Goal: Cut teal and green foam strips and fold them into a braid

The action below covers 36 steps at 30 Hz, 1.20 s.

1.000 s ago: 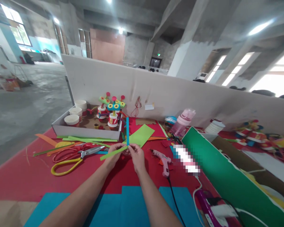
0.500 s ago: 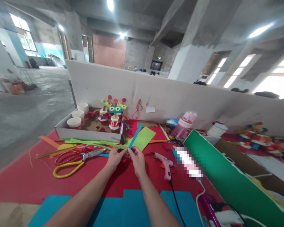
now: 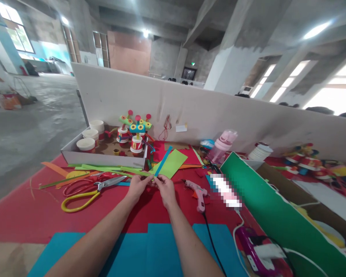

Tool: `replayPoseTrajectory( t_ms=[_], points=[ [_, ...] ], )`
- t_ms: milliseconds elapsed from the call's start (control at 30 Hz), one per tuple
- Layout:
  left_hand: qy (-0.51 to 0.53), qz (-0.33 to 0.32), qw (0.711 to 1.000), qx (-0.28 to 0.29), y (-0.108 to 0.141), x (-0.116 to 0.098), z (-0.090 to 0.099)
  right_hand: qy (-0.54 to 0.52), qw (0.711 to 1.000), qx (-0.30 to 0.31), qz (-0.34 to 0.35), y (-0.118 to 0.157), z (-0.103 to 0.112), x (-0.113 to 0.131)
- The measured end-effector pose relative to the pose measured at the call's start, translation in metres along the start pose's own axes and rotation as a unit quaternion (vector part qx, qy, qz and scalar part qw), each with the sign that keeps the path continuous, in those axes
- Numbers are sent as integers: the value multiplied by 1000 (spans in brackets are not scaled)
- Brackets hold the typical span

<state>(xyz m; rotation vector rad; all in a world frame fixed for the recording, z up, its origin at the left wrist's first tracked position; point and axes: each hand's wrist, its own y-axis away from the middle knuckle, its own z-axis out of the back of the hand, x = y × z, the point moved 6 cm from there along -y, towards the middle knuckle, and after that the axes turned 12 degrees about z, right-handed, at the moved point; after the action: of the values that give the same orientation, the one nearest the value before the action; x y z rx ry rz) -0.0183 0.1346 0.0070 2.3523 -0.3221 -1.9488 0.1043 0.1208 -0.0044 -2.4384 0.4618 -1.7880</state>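
The fingertips of my left hand (image 3: 138, 187) and my right hand (image 3: 165, 187) meet, both closed in a pinch, over the red table cover. From my fingers a narrow blue paper strip (image 3: 163, 161) slants up and away. A light green paper strip (image 3: 135, 170) runs leftward from the same spot. Where the two strips meet is partly hidden by my fingers. Just beyond lies a light green paper sheet (image 3: 175, 161). Scissors (image 3: 99, 187) with a red and a yellow handle loop rest left of my hands. A pink glue gun (image 3: 200, 195) lies to the right.
A shallow box (image 3: 103, 159) at the back left holds paper cups (image 3: 86, 144) and cup figures (image 3: 137, 142) with spring-like arms. A pink bottle (image 3: 222, 146) stands by the partition (image 3: 127, 92). A green box wall (image 3: 265, 204) edges the right; blue sheets (image 3: 132, 250) lie in front.
The view has shifted slightly, so everything sits a little higher and further left. My hands keep their pinch at the strips, with the blue one still slanting away.
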Motion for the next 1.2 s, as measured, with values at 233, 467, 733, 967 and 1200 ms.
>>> replayPoseTrajectory(
  t_ms=[233, 467, 733, 967, 1200],
  points=[
    [14, 10, 1000, 5, 2, -2, -2, -1, 1000, -3, -16, 0, 0, -1],
    [-1, -3, 1000, 3, 2, -2, -1, -19, 1000, -13, -12, 1, 0, -1],
    [13, -42, 999, 19, 0, -6, -2, -52, 998, -38, 2, 2, -2, 4],
    [-4, -35, 999, 35, 0, -4, -4, -10, 999, -44, 24, 3, 0, 7],
    [-20, -35, 999, 26, 1, -6, -3, -20, 999, -37, 11, 2, 1, 6]
  ],
)
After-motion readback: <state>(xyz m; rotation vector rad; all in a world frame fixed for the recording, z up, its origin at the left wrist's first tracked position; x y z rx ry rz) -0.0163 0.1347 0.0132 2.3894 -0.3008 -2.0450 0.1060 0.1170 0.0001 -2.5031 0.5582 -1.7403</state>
